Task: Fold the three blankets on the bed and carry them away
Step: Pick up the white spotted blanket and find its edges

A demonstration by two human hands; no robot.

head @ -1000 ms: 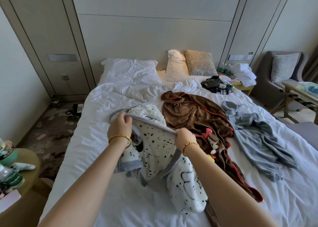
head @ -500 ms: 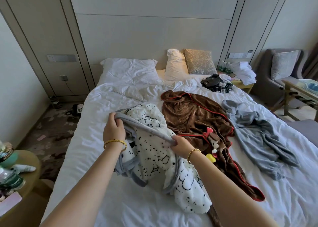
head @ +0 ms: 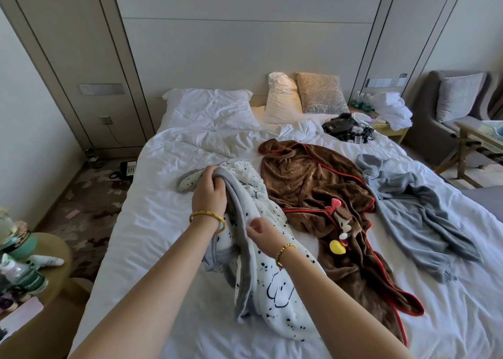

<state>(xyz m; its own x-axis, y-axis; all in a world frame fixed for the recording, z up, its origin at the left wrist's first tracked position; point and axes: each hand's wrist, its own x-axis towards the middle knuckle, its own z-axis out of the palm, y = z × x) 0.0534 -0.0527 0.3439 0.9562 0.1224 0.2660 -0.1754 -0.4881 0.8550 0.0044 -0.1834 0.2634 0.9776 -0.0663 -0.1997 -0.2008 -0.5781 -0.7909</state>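
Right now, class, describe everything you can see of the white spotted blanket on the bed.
The white spotted blanket looks like soft fleece, white with black specks and line-drawn cartoon shapes, edged with a grey border. It lies crumpled and unfolded on the white bedsheet, its right side touching the brown blanket. The left hand grips its grey edge near the far end; the right hand pinches that edge nearer the person.

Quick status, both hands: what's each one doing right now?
Left hand: fingers curled round the grey edge of the spotted blanket.
Right hand: pinching the same blanket's edge, lower down.
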